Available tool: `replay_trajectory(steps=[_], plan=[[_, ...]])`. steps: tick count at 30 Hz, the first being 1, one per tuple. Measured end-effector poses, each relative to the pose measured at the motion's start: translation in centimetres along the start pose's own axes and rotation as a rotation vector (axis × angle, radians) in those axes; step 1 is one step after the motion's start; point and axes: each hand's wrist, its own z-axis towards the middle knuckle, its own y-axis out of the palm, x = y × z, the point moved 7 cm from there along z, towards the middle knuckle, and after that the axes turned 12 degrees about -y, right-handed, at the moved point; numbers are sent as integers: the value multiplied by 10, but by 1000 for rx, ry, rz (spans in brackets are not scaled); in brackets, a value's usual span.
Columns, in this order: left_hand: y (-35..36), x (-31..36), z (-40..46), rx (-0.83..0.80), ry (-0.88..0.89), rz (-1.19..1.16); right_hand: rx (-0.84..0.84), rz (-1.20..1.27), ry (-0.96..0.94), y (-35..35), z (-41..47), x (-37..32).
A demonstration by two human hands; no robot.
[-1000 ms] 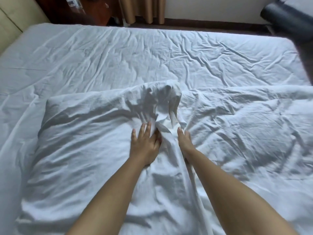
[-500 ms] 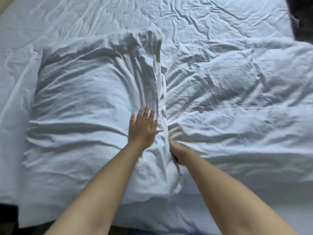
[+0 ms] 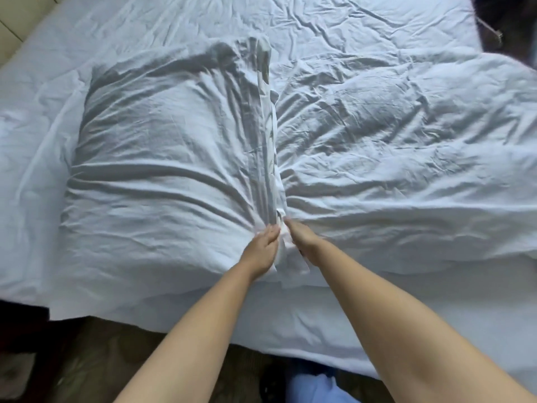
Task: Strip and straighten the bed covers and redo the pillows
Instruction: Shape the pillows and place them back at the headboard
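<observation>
Two white pillows lie side by side on the bed, the left pillow (image 3: pixel 162 175) and the right pillow (image 3: pixel 392 158). A bunched fold of pillowcase fabric (image 3: pixel 268 135) runs between them from back to front. My left hand (image 3: pixel 261 248) lies at the near end of that fold, its fingers fairly straight and pressed against the cloth. Just right of the fold, my right hand (image 3: pixel 302 239) has its fingers curled into the fabric and grips it. Both hands sit close together near the pillows' front edge.
A creased white bed sheet (image 3: pixel 319 33) covers the mattress beyond and around the pillows. The bed's near edge (image 3: pixel 290 338) hangs over dark flooring (image 3: pixel 122 353). A pale blue garment (image 3: pixel 316 385) shows at the bottom. Dark furniture stands at the far right corner (image 3: pixel 505 21).
Both hands have slid along the fabric fold towards me, from the pillows' middle to their front edge. The view has tilted down, so the bed's near edge and floor now show.
</observation>
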Motion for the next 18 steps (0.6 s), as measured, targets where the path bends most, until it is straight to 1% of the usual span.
replay_trajectory(steps=[1,2,3,4,5,6,7,8,9,10,11,13,14,15,17,18], plan=[[-2,-3,-9,-60,-66,-244,66,-4,-45,-2,-2,-4],[-7,-8,-18,-76,-138,-418,120,-30,-85,-3,-5,-10],[-15,-13,-27,-67,-193,-528,164,-57,-110,-3,-8,-14],[-26,-18,-36,-17,-217,-595,170,-80,-127,0,-10,-18],[-40,-24,-45,68,-217,-613,146,-91,-146,5,-13,-22],[-57,-29,-55,201,-206,-558,107,-96,-156,12,-19,-25],[-76,-31,-67,350,-174,-422,76,-107,-155,19,-24,-24],[-89,-31,-78,475,-123,-197,54,-136,-148,25,-27,-21],[-93,-31,-86,533,-64,65,40,-171,-132,30,-29,-16],[-90,-34,-88,527,-21,301,35,-218,-106,35,-29,-9],[-86,-41,-88,483,-23,488,24,-292,-93,41,-27,-4],[-79,-58,-85,424,-82,750,33,-477,-119,48,-25,-4],[-78,-64,-84,439,-109,835,100,-543,-160,46,-26,-11],[-79,-67,-83,473,-127,874,204,-595,-194,38,-32,-20],[-87,-75,-80,549,-175,833,397,-735,-197,19,-44,-26],[-89,-81,-77,549,-200,778,430,-789,-146,12,-48,-21]])
